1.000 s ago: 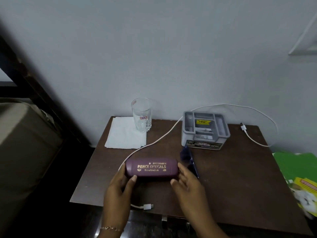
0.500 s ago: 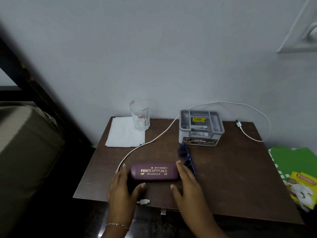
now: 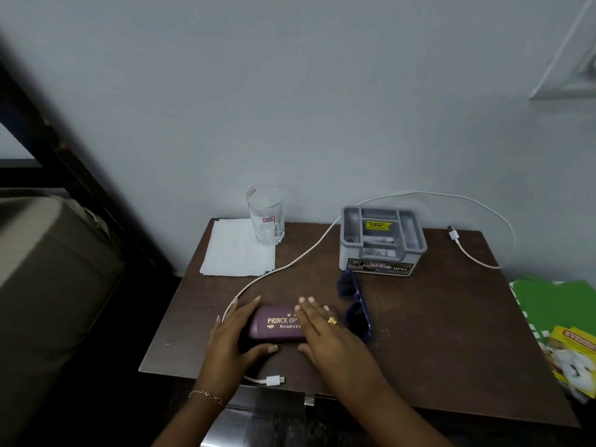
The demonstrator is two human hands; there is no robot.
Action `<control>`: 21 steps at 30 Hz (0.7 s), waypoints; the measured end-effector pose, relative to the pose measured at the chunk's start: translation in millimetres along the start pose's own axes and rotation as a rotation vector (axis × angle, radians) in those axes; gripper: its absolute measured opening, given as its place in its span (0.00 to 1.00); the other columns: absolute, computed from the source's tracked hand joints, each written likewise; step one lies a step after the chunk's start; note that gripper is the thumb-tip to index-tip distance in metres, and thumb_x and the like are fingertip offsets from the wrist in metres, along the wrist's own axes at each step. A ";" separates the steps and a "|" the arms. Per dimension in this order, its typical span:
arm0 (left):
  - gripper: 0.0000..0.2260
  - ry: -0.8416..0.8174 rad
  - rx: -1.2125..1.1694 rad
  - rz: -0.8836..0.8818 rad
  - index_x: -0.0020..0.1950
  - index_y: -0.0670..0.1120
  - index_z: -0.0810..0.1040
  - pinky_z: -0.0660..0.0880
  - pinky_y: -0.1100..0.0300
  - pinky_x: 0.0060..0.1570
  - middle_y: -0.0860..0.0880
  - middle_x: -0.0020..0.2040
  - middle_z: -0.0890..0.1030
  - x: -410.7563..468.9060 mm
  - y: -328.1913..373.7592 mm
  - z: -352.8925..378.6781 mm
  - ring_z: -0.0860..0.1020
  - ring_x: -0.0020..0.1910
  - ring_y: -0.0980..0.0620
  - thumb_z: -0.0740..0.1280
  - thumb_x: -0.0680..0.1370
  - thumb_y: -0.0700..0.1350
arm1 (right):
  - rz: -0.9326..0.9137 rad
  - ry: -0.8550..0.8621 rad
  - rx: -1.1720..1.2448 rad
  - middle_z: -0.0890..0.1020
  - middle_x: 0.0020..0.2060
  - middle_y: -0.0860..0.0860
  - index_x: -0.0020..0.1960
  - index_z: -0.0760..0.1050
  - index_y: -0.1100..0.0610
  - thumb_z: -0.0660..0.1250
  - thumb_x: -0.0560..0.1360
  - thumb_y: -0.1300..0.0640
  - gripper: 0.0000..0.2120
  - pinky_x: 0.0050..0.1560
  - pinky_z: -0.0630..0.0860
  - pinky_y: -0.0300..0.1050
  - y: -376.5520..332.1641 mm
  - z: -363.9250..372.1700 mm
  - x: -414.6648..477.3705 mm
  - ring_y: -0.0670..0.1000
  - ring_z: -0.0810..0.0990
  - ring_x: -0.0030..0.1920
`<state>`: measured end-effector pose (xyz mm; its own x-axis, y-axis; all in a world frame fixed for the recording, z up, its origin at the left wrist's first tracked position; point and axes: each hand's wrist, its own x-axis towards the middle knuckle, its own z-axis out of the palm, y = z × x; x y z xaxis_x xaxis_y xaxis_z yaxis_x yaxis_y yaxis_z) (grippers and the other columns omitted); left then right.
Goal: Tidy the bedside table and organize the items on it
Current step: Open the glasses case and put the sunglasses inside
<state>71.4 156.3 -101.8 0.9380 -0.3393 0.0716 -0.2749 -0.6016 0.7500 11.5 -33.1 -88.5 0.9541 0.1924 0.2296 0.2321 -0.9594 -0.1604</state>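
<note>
Spectacle case (image 3: 274,332), maroon with gold lettering, lies flat on the bedside table (image 3: 435,333), in front of the grey organiser (image 3: 417,240) and to its left, near the table's front edge. And there's plenty we can't read: the right hand (image 3: 325,330) lies across the lid, so only "PRINCE OP" and "ROURKE" show, and the case's right end is covered. The seam of the lid can't be made out. Fingers of that hand are straight and together, flat on top, thumb down at the near side (a gold ring (image 3: 331,320) on one finger). The left hand (image 3: 232,340) cups the case's left end, fingers reaching round the far side and thumb on the near side, holding it. A bracelet (image 3: 206,395) sits on that wrist. The blue sunglasses (image 3: 357,321) stand just in front of the organiser, running toward the camera; they're dark, and their arms are hard to pick out. The white cable (image 3: 300,256) loops behind the organiser, runs forward on its left, vanishes under the left hand and comes out at the front edge with its plug. What's in the organiser's compartments is unclear. Left of the organiser, a glass (image 3: 266,214) stands by the wall at the corner of a white napkin (image 3: 235,253). Far right of the organiser, a green sheet (image 3: 554,304) and a yellow packet (image 3: 574,350) are cut off by the frame.
</note>
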 end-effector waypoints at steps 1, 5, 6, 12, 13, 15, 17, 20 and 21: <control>0.34 0.019 -0.024 -0.007 0.64 0.74 0.61 0.47 0.69 0.70 0.74 0.64 0.68 0.0 0.5 -0.1 0.59 0.71 0.64 0.69 0.59 0.66 | -0.014 0.024 -0.019 0.80 0.60 0.53 0.61 0.77 0.58 0.80 0.57 0.48 0.35 0.58 0.76 0.45 1.0 1.7 0.1 0.50 0.79 0.60; 0.34 0.059 -0.076 -0.013 0.61 0.74 0.65 0.62 0.55 0.71 0.79 0.60 0.68 0.0 4.2 -1.9 0.68 0.67 0.58 0.71 0.57 0.63 | -0.073 0.088 -0.107 0.81 0.59 0.55 0.61 0.77 0.59 0.78 0.63 0.49 0.30 0.59 0.75 0.44 4.6 6.0 -1.6 0.51 0.79 0.60; 0.34 0.058 -0.085 -0.015 0.60 0.75 0.65 0.64 0.50 0.69 0.79 0.59 0.68 0.0 5.8 -2.3 0.69 0.65 0.61 0.71 0.57 0.63 | -0.084 0.101 -0.134 0.81 0.58 0.55 0.60 0.78 0.59 0.77 0.64 0.48 0.28 0.59 0.75 0.44 4.9 5.9 -1.3 0.51 0.80 0.59; 0.33 0.055 -0.152 -0.068 0.58 0.75 0.68 0.64 0.43 0.69 0.78 0.55 0.72 0.1 5.2 -3.2 0.69 0.58 0.75 0.72 0.53 0.68 | -0.134 0.175 -0.294 0.85 0.49 0.57 0.54 0.81 0.61 0.71 0.66 0.50 0.21 0.50 0.80 0.45 5.3 15.0 9.9 0.53 0.84 0.50; 0.32 0.059 -0.156 -0.076 0.57 0.75 0.69 0.64 0.43 0.69 0.75 0.55 0.74 -0.1 5.5 -3.2 0.69 0.58 0.75 0.74 0.54 0.65 | -0.139 0.167 -0.320 0.85 0.48 0.58 0.54 0.81 0.62 0.75 0.62 0.50 0.24 0.48 0.80 0.46 5.8 16.8 12.1 0.54 0.84 0.49; 0.32 0.068 -0.157 -0.090 0.55 0.75 0.70 0.64 0.44 0.69 0.69 0.56 0.75 -0.6 5.8 -4.1 0.69 0.58 0.75 0.79 0.56 0.57 | -0.152 0.156 -0.372 0.85 0.47 0.61 0.54 0.80 0.64 0.78 0.59 0.51 0.28 0.46 0.81 0.47 6.2 18.7 15.7 0.56 0.85 0.47; 0.33 0.060 -0.151 -0.103 0.53 0.77 0.69 0.64 0.45 0.69 0.64 0.56 0.75 -0.9 6.7 -4.8 0.70 0.57 0.74 0.79 0.59 0.49 | -0.181 0.164 -0.420 0.84 0.46 0.62 0.54 0.80 0.65 0.79 0.58 0.52 0.27 0.44 0.82 0.48 6.2 20.1 18.0 0.57 0.85 0.45; 0.35 0.056 -0.168 -0.108 0.52 0.78 0.69 0.69 0.57 0.65 0.63 0.56 0.75 -1.0 5.2 -5.0 0.73 0.60 0.59 0.79 0.60 0.44 | -0.218 0.175 -0.421 0.85 0.45 0.62 0.53 0.80 0.65 0.79 0.59 0.52 0.27 0.43 0.82 0.47 6.7 22.2 20.7 0.57 0.85 0.44; 0.35 0.052 -0.175 -0.096 0.52 0.78 0.69 0.69 0.63 0.62 0.63 0.56 0.75 -0.8 4.8 -5.8 0.74 0.60 0.56 0.79 0.60 0.44 | -0.219 0.178 -0.382 0.85 0.45 0.61 0.53 0.81 0.64 0.79 0.58 0.52 0.27 0.43 0.82 0.47 6.9 21.5 21.3 0.56 0.85 0.44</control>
<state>70.6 157.9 -94.4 0.9689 -0.2462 0.0248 -0.1473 -0.4933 0.8573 37.4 -31.2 -105.4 0.8356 0.3919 0.3849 0.3057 -0.9139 0.2669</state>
